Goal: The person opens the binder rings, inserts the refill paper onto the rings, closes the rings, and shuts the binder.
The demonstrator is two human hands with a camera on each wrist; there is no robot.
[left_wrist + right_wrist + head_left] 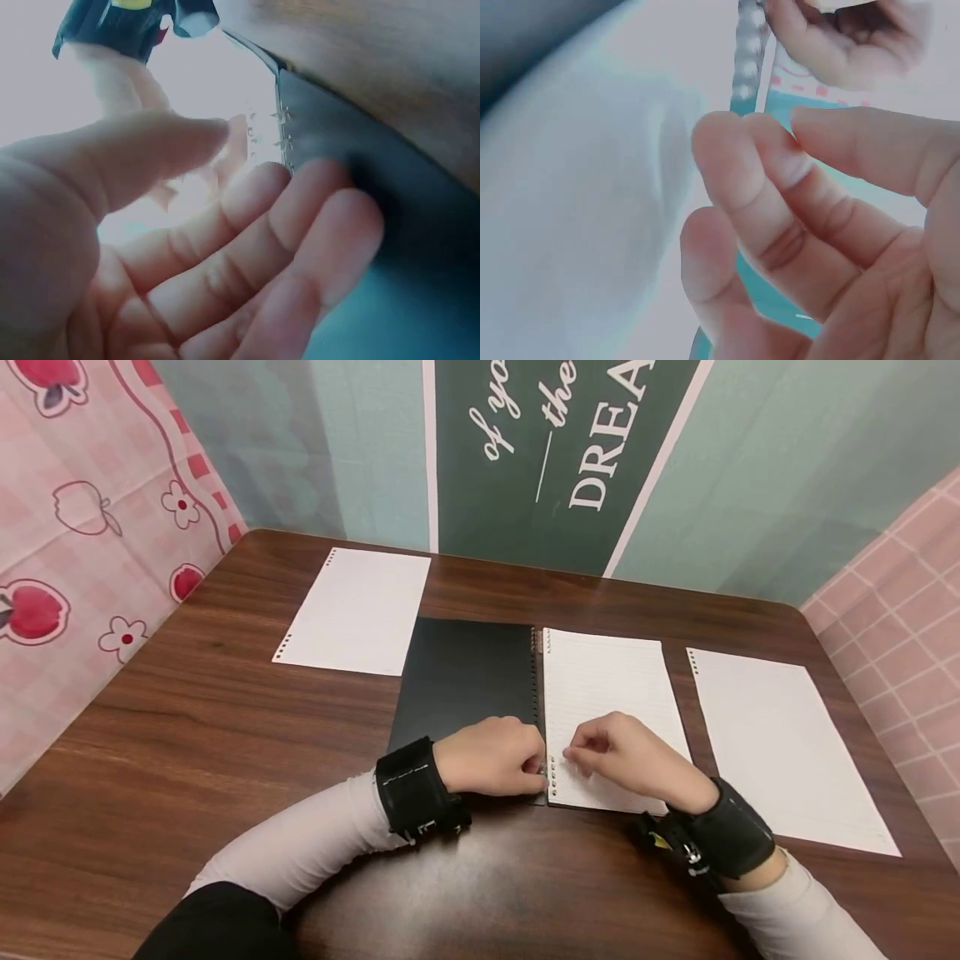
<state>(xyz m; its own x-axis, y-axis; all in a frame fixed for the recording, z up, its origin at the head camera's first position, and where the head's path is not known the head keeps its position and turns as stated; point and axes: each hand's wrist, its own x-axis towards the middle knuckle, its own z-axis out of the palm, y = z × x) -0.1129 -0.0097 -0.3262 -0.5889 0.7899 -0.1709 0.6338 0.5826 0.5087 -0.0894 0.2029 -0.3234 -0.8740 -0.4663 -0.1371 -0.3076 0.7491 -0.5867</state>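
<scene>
A loose-leaf notebook lies spread on the table, its black cover (468, 672) on the left and a stack of lined pages (611, 677) on the right. Small rings (553, 777) run along the middle, partly behind the hands. My left hand (491, 756) is over the lower part of the cover, fingers loosely bent, thumb apart, fingertips beside the ring spine. Just right of the rings, over the lined pages, my right hand (637, 756) has its fingers bent and thumb near them. Nothing shows between the fingers of either hand in the wrist views.
One loose punched sheet (360, 610) lies at the back left, another punched sheet (783, 743) right of the notebook. The wooden table (187, 718) meets a green wall panel behind, a pink patterned cloth (97, 527) at left and pink tiles (900, 602) at right.
</scene>
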